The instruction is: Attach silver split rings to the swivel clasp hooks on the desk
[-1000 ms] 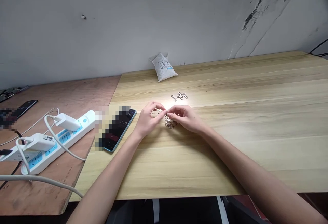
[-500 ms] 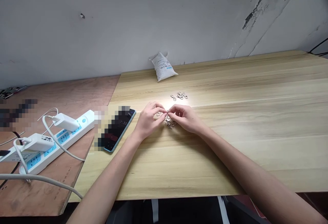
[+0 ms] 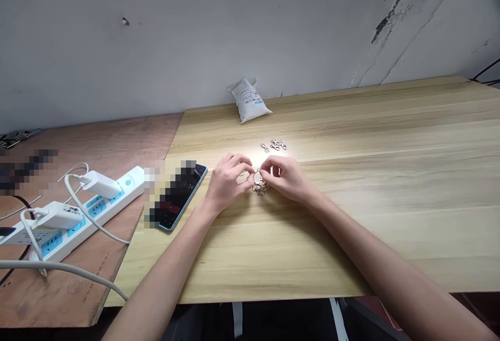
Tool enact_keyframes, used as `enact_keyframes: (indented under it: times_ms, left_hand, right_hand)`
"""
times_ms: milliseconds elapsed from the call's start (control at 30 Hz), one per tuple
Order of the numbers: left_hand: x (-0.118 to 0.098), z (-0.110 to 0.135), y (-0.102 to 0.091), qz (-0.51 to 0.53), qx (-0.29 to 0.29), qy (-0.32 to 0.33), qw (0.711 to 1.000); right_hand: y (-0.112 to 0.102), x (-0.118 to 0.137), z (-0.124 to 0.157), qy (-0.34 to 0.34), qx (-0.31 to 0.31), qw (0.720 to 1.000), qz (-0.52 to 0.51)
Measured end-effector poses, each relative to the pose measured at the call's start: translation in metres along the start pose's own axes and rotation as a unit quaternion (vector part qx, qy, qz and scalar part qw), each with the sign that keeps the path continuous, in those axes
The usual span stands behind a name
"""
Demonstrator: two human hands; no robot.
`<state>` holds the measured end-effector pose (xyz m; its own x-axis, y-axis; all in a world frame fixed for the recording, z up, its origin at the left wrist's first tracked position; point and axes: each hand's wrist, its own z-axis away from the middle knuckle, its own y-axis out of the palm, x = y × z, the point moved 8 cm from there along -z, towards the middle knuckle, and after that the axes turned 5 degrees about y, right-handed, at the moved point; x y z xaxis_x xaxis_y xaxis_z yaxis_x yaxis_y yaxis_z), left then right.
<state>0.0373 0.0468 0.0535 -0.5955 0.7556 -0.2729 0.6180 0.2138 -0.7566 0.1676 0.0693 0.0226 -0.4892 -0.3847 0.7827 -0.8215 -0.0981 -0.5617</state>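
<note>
My left hand (image 3: 226,180) and my right hand (image 3: 285,175) meet fingertip to fingertip over the light wooden table (image 3: 351,216). Both pinch a small metal clasp (image 3: 257,173) between thumb and forefinger. Just below the fingers lies a small heap of metal clasps (image 3: 261,188). A second little cluster of metal clasps (image 3: 274,146) lies on the table a short way beyond the hands.
A phone (image 3: 177,197) lies left of my left hand. A white power strip (image 3: 74,216) with two chargers and cables sits on the brown board (image 3: 78,138) at left. A small white bag (image 3: 249,101) leans by the wall.
Both hands have stayed together over the heap, the fingers shifting slightly as they work the small clasp. Nothing else has moved.
</note>
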Motion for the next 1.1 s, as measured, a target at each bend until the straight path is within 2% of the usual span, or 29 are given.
enact_keyframes:
  times_ms: [233, 333, 500, 700, 967, 1100]
  left_hand:
    - [0.011, 0.002, 0.003, 0.031, 0.009, -0.055, 0.998]
    - [0.015, 0.004, 0.008, 0.045, 0.025, -0.071, 0.996]
    - [0.020, 0.006, 0.013, 0.055, 0.039, -0.088, 0.994]
    - [0.017, 0.005, 0.013, 0.047, 0.039, -0.076, 0.995]
    - [0.009, 0.003, 0.010, -0.011, 0.045, -0.043, 0.998]
    - [0.018, 0.001, -0.005, -0.033, 0.014, -0.051, 0.998]
  right_hand:
    - [0.000, 0.010, 0.002, -0.059, -0.020, 0.998, 0.018]
    - [0.003, 0.011, 0.004, -0.084, -0.029, 0.994, 0.067]
    - [0.008, 0.014, 0.006, -0.113, -0.002, 0.983, 0.147]
    - [0.003, 0.011, 0.003, -0.055, -0.001, 0.996, 0.067]
    - [0.011, 0.000, -0.001, 0.048, 0.065, 0.992, -0.100]
    - [0.010, 0.000, 0.000, 0.045, 0.079, 0.992, -0.086]
